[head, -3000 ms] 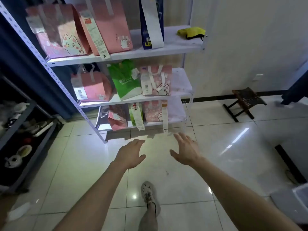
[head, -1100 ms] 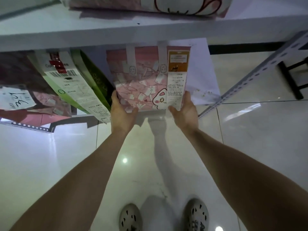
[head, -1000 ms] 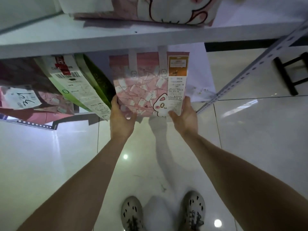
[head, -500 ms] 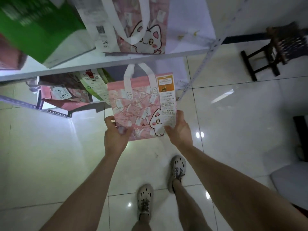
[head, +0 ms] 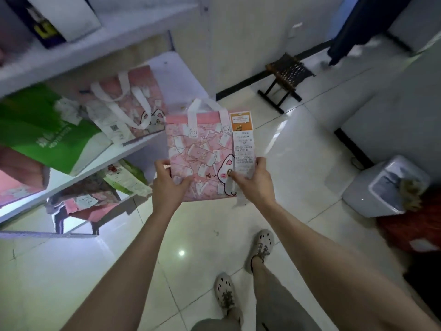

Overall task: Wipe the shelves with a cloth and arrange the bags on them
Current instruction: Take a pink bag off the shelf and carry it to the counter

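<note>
Pink cat bag (head: 202, 158) now pulled off the bottom shelf (head: 71, 206), held upright over the floor, left hand (head: 168, 185) and right hand (head: 253, 182) pinching its lower corners, freeing that spot for wiping.

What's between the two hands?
Head view: the lower part of the pink cat-print bag fills the gap; left hand and right hand each grip a bottom corner.

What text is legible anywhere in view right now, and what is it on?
None reads cleanly.
Receipt on the held pink bag: print too small.
Orange tag above it: blurred.
Green bag: white lettering blurred.
Dark blue bag: yellow letters blurred.
</note>
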### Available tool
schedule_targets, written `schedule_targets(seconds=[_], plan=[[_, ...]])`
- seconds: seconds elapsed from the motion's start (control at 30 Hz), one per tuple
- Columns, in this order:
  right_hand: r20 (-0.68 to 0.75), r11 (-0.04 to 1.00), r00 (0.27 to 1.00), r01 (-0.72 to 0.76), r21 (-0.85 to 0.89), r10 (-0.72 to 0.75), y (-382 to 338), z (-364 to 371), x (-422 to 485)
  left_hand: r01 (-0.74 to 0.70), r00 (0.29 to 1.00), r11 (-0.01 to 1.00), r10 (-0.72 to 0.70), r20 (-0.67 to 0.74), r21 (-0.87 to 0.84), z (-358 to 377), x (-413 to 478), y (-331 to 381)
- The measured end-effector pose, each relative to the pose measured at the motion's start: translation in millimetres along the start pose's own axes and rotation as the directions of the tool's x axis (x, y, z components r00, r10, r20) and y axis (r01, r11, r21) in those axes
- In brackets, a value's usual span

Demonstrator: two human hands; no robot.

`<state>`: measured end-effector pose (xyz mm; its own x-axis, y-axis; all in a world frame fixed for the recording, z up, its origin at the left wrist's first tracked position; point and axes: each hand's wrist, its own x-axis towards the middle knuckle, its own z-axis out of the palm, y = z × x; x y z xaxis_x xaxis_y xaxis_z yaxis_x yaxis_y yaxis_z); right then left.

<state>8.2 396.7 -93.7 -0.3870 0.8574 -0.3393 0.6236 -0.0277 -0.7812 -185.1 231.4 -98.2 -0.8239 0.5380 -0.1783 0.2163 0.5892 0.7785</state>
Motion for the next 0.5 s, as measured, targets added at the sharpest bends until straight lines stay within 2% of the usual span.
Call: schedule_targets(seconds=[0.2, 0.3, 0.5], plan=[[-0.276, 0.998, 0.960, -0.020, 0.066, 0.037, -4.7, -99.4, 9.3, -0.201, 0.968, 0.979, 0.202, 0.147, -0.017, 51.3, 25.8, 115.9], [-0.361, 0.987, 0.930, -0.016, 0.157, 0.073, 3.2, -154.7, 15.7, -0.270, 0.941, 0.961, 0.275, 0.195, -0.054, 90.1, 29.6, 174.0], [-0.544, 0.985, 0.838, 0.063, 0.160, 0.035, 24.3, -273.8, 25.6, -0.489, 0.820, 0.864, 0.502, 0.275, -0.119, 168.9, 13.1, 293.7]])
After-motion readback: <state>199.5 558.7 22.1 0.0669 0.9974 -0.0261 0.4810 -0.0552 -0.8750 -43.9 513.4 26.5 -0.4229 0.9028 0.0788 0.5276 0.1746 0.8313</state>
